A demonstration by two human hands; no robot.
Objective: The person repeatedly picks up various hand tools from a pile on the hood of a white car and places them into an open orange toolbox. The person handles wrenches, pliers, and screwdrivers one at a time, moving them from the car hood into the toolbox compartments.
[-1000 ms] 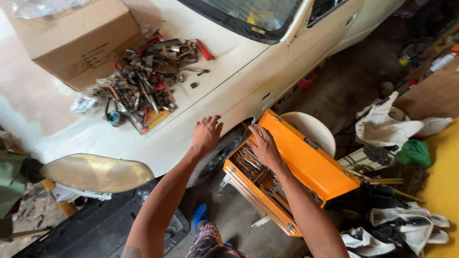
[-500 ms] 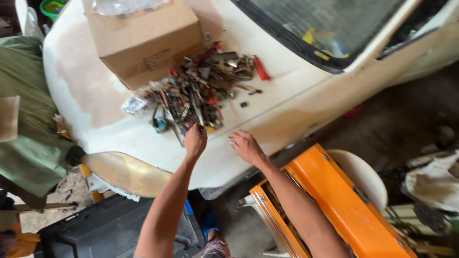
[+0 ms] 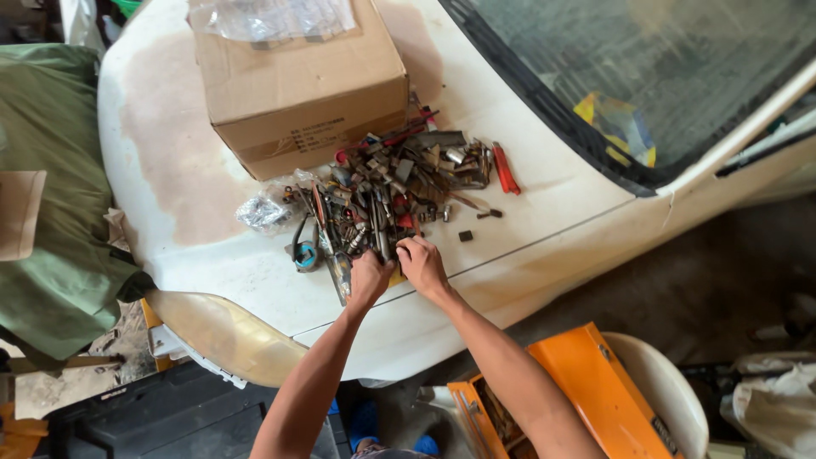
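Here, white car hood (image 3: 544,212), cardboard box (image 3: 297,85) at its top, heap of metal tools and bits (image 3: 391,191) below it, left hand (image 3: 370,276) and right hand (image 3: 422,263) side by side at the heap's near edge, fingers curled into it, grip unclear.

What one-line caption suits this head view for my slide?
Both hands, left hand and right hand, reach into a pile of tools on a white car hood beside a cardboard box.

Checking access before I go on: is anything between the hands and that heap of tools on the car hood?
Nothing visible. The left hand and right hand already rest on the near edge of the tool pile. The cardboard box sits behind the pile, out of the way.
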